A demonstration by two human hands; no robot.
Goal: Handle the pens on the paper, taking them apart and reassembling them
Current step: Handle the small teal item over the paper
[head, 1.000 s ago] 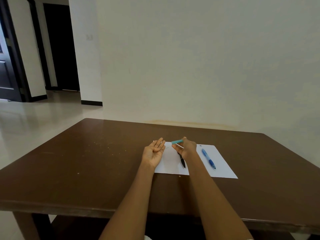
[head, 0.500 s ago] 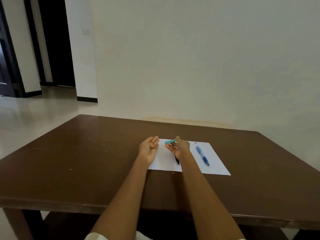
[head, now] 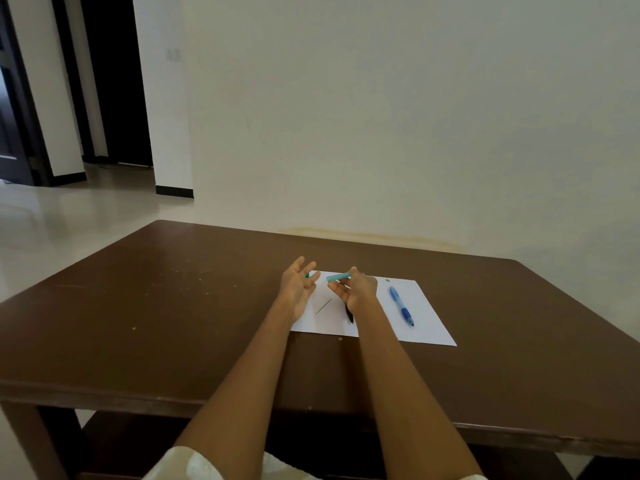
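Black pen (head: 349, 313) mostly hidden under right hand (head: 356, 292), only its near end shows on paper (head: 429, 317). Right fingers pinch teal barrel (head: 337, 277), held above paper. Left hand (head: 298, 285) palm up, fingers relaxed; small teal bit (head: 307, 275) at its fingertips, held or not unclear. Thin refill (head: 323, 306) lies on paper between hands. Blue pen (head: 401, 305) on paper at right, small piece (head: 388, 280) beyond it. Paper sits on brown tabletop (head: 173, 306).
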